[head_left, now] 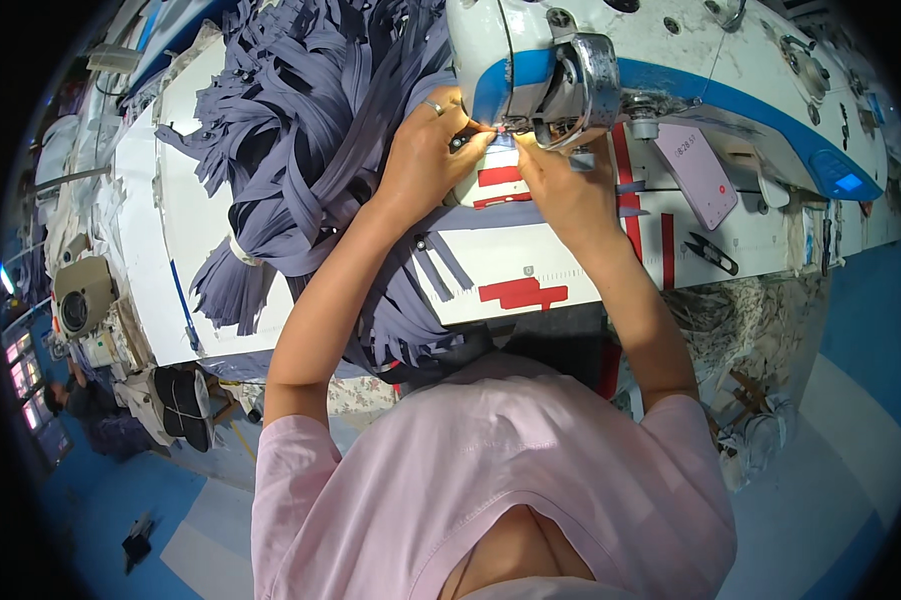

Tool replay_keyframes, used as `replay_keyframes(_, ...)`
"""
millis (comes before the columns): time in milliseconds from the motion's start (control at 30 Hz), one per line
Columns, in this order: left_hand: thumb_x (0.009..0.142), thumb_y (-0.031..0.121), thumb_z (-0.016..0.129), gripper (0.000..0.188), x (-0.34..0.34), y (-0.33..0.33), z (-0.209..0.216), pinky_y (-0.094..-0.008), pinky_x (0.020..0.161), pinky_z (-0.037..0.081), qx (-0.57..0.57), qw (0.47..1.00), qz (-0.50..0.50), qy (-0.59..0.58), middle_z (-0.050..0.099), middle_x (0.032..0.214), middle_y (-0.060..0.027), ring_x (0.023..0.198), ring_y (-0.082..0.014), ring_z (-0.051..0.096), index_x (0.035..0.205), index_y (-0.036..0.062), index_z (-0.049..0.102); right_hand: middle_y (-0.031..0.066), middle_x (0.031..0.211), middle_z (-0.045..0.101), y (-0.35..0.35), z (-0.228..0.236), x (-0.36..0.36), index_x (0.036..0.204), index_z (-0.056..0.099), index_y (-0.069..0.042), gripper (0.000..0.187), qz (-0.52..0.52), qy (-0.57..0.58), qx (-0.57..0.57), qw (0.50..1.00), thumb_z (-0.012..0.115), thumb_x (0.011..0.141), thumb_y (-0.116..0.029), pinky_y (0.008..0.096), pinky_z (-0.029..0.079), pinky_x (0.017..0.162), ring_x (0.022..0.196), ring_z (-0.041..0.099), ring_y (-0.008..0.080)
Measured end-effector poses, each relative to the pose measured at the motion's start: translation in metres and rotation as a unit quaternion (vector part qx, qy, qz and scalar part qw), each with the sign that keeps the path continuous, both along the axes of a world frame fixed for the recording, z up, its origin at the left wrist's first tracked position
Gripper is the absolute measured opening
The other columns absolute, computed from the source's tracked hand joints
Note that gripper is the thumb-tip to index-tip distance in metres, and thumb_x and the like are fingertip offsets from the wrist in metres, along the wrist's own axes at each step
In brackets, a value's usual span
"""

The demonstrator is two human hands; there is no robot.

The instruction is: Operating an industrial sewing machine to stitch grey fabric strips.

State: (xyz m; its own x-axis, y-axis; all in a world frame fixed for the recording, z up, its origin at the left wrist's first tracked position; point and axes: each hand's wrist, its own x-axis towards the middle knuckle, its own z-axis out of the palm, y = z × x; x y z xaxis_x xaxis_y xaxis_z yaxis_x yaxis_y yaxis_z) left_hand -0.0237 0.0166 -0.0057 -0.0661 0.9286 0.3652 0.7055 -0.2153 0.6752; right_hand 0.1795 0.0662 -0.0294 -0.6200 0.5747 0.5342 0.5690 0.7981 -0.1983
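Note:
Both my hands are under the head of a white and blue sewing machine [670,60], close to its lit needle area. My left hand [425,150], with a ring on one finger, pinches the left side of a small grey-blue fabric strip [505,141]. From the other side, my right hand [562,190] presses the same strip with closed fingertips. Its exact fold under the presser foot is too small to make out. A longer grey-blue strip [490,216] lies across the table in front of my hands and passes behind my right wrist.
A big heap of grey-blue strips [320,110] covers the table at left and hangs over its front edge. Right of my hands lie a pink phone [698,178] and black thread snips [711,254]. Red tape [523,292] marks the white tabletop [590,285]. A blue pen [183,305] lies far left.

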Motion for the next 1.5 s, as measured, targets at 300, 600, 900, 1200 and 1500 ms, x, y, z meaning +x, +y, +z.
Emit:
replay_keyframes(300, 0.081, 0.009, 0.079, 0.024, 0.000, 0.002, -0.006, -0.0393, 0.068, 0.051, 0.007, 0.999, 0.013, 0.044, 0.059, 0.095, -0.0153, 0.079, -0.0327, 0.062, 0.082, -0.0069, 0.061, 0.0151, 0.087, 0.069, 0.010, -0.002, -0.008, 0.090, 0.071, 0.001, 0.016, 0.003, 0.090, -0.039, 0.995, 0.079, 0.077, -0.005, 0.0447, 0.054, 0.075, 0.085, 0.064, 0.0347)
replay_keyframes(600, 0.081, 0.010, 0.079, 0.026, -0.005, 0.007, -0.016, -0.0393, 0.070, 0.051, 0.012, 0.999, 0.020, 0.041, 0.058, 0.099, -0.0145, 0.080, -0.0325, 0.062, 0.081, -0.0070, 0.059, 0.0166, 0.089, 0.071, 0.017, -0.001, -0.009, 0.091, 0.072, 0.000, 0.016, 0.022, 0.058, -0.066, 0.996, 0.080, 0.080, -0.008, 0.0439, 0.055, 0.076, 0.085, 0.068, 0.0344)
replay_keyframes(900, 0.080, 0.010, 0.079, 0.027, -0.003, 0.008, -0.015, -0.0397, 0.070, 0.050, 0.033, 0.998, 0.014, 0.050, 0.057, 0.096, -0.0146, 0.079, -0.0326, 0.061, 0.080, -0.0071, 0.058, 0.0172, 0.096, 0.071, 0.015, -0.006, -0.009, 0.098, 0.071, -0.001, 0.021, -0.007, 0.075, -0.077, 0.994, 0.079, 0.083, -0.013, 0.0441, 0.055, 0.082, 0.089, 0.066, 0.0354)
replay_keyframes(1200, 0.080, 0.008, 0.076, 0.023, -0.001, 0.010, -0.013, -0.0407, 0.069, 0.050, 0.000, 0.999, 0.010, 0.048, 0.057, 0.095, -0.0158, 0.079, -0.0341, 0.062, 0.080, -0.0079, 0.059, 0.0184, 0.096, 0.070, 0.019, -0.014, -0.008, 0.098, 0.070, -0.001, 0.019, 0.007, 0.079, -0.115, 0.990, 0.077, 0.084, -0.013, 0.0453, 0.054, 0.082, 0.091, 0.067, 0.0368)
replay_keyframes(1500, 0.081, 0.005, 0.074, 0.020, -0.001, 0.008, -0.013, -0.0418, 0.074, 0.052, -0.022, 0.999, 0.023, 0.012, 0.061, 0.099, -0.0152, 0.084, -0.0345, 0.063, 0.099, -0.0023, 0.068, 0.0113, 0.115, 0.065, 0.024, -0.041, -0.008, 0.136, 0.063, -0.020, 0.043, -0.007, -0.010, -0.064, 0.998, 0.071, 0.094, -0.025, 0.0377, 0.052, 0.079, 0.105, 0.063, 0.0256)
